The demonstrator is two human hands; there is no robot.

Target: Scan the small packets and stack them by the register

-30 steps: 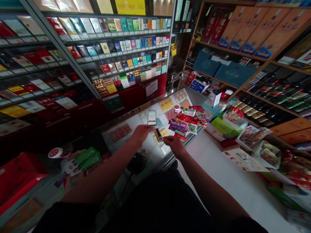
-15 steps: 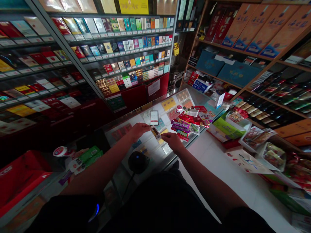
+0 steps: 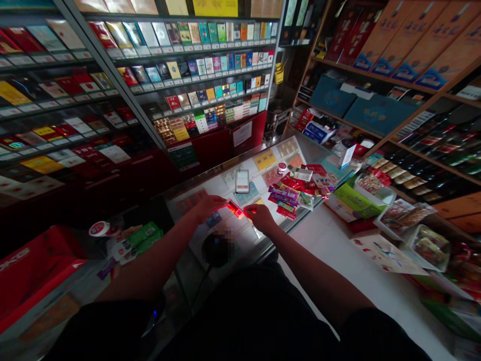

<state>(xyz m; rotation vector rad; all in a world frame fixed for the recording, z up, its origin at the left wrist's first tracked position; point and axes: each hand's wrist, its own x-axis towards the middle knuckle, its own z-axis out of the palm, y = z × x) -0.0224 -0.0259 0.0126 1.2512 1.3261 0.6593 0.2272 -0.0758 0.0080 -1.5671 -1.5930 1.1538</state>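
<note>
Above the glass counter [image 3: 225, 228], both hands are together at one small flat pack [image 3: 236, 209], which lies in the air between them, slightly tilted. The left hand [image 3: 209, 207] is nearly closed, and its thumb and fingers pinch the pack at the end on the left. The right hand [image 3: 259, 218] is also partly closed: the fingertips come to the other end of the pack, and the remaining fingers are curled towards the palm. How firmly this right hand grips, I cannot tell. A red light falls on the pack and on the nearest fingertips of the right hand.

Just below the pack in the view, near the left forearm, stands a black rounded device [image 3: 217, 249] with a small blue light and a cable; it is partly blurred. Beyond the hands, a phone [image 3: 242, 181] with a bright screen lies on the counter. To the right of the phone there is a pile of colourful snack packets [image 3: 286, 196], with a small round tub [image 3: 281, 168] beside it. Near the left forearm are green packets [image 3: 145, 239] and a red box [image 3: 35, 268].
</note>
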